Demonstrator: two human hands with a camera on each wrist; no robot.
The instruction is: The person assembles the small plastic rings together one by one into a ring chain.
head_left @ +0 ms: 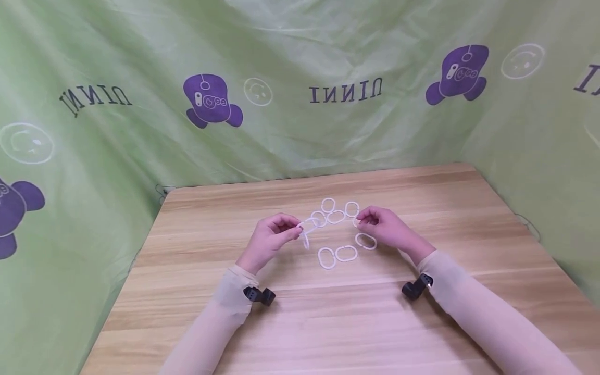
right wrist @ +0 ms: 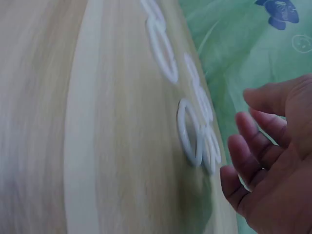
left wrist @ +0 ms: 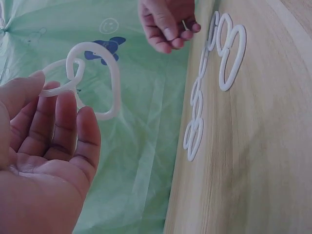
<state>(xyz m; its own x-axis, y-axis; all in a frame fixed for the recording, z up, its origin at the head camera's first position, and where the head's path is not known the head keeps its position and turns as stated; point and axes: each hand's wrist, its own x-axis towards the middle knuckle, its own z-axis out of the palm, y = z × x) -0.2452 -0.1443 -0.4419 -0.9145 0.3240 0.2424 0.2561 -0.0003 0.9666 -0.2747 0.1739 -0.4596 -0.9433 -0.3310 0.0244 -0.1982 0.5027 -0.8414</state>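
Observation:
My left hand (head_left: 272, 239) pinches a white plastic oval link (left wrist: 53, 91) between thumb and fingertips, raised over the table. A second white link (left wrist: 115, 87) hooks through it and hangs down. My right hand (head_left: 384, 227) hovers above the right end of the laid-out links, thumb and fingers loosely bent; the right wrist view shows nothing between them. Under its fingertips, one link is partly covered in the head view. On the near side lie another link (head_left: 357, 238), a middle one (head_left: 346, 261) and a left one (head_left: 320, 258), the last two end to end.
Several more white links, among them a far one (head_left: 322, 204), lie in a loose row toward the back of the wooden table (head_left: 300, 323). A green printed curtain (head_left: 290, 140) surrounds the table's back and sides. Each wrist wears a small black camera (head_left: 267, 297).

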